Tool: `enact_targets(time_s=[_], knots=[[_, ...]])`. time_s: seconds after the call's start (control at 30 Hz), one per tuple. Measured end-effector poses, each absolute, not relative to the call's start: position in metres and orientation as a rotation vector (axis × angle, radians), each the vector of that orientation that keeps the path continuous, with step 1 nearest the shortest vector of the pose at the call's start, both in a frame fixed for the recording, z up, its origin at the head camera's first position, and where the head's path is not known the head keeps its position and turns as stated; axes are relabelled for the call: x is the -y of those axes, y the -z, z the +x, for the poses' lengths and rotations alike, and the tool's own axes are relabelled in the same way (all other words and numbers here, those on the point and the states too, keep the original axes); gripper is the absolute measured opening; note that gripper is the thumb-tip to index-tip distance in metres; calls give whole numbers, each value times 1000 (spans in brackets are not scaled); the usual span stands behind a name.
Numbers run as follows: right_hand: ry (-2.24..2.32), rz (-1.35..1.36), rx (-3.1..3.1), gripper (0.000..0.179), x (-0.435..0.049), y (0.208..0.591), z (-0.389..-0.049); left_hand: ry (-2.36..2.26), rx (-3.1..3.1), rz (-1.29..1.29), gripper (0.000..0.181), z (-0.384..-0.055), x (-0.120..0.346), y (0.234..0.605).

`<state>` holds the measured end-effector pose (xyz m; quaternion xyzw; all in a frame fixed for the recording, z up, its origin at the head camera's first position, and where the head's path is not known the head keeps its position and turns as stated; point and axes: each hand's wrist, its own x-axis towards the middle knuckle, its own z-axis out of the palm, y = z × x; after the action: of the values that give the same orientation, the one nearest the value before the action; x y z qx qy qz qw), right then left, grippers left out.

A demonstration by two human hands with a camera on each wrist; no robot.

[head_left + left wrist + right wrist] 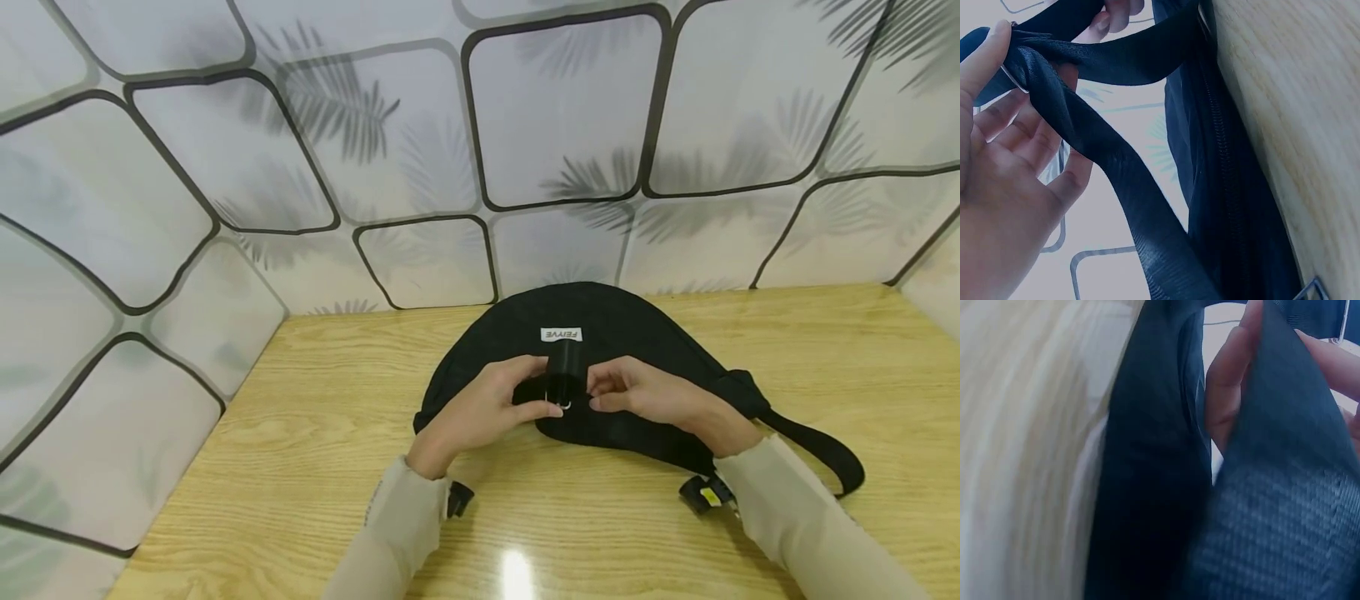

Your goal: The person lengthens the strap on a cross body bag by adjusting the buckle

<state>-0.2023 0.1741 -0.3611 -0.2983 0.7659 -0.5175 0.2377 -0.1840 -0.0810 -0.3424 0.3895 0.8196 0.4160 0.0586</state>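
Observation:
A black crescent-shaped waist bag (615, 317) lies on the table with a white label (561, 334) facing up. Above it, my left hand (483, 404) pinches a folded black webbing strap (566, 362) between thumb and fingers. The strap runs through a thin metal slider (1015, 80) at the left fingertips in the left wrist view. On the other side of the fold, my right hand (656, 392) has its fingers curled and pinches the webbing. In the right wrist view the near strap (1285, 437) covers part of the right fingers.
One black buckle piece (701, 495) with a yellow mark lies by the right sleeve, another black clip (459, 498) beside the left sleeve. A strap loop (832, 454) extends from the bag's right end. The wood-grain table (300, 417) meets a patterned wall covering (420, 258) behind.

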Motion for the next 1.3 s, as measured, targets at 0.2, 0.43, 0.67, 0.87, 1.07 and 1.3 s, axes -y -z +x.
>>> enact_targets(time_s=[0.2, 0.43, 0.67, 0.87, 1.07, 1.3], knots=[[1498, -832, -2084, 21, -173, 360, -202, -1248, -2484, 1157, 52, -184, 80, 344], [1614, -800, -2091, 28, -169, 354, -193, -1201, -2483, 1171, 53, -183, 76, 347], [1671, -788, -2105, 26, -167, 352, -191, -1156, -2542, 1160, 56, -183, 77, 346], [1683, -767, -2161, 33, -162, 351, -190, -1150, -2631, 1069, 47, -184, 78, 346], [1575, -914, -2257, 49, -152, 346, -181, -1143, -2657, 1069, 44, -184, 79, 347], [1453, -920, -2507, 41, -146, 343, -175, -1114, -2637, 1090, 45, -184, 79, 346]])
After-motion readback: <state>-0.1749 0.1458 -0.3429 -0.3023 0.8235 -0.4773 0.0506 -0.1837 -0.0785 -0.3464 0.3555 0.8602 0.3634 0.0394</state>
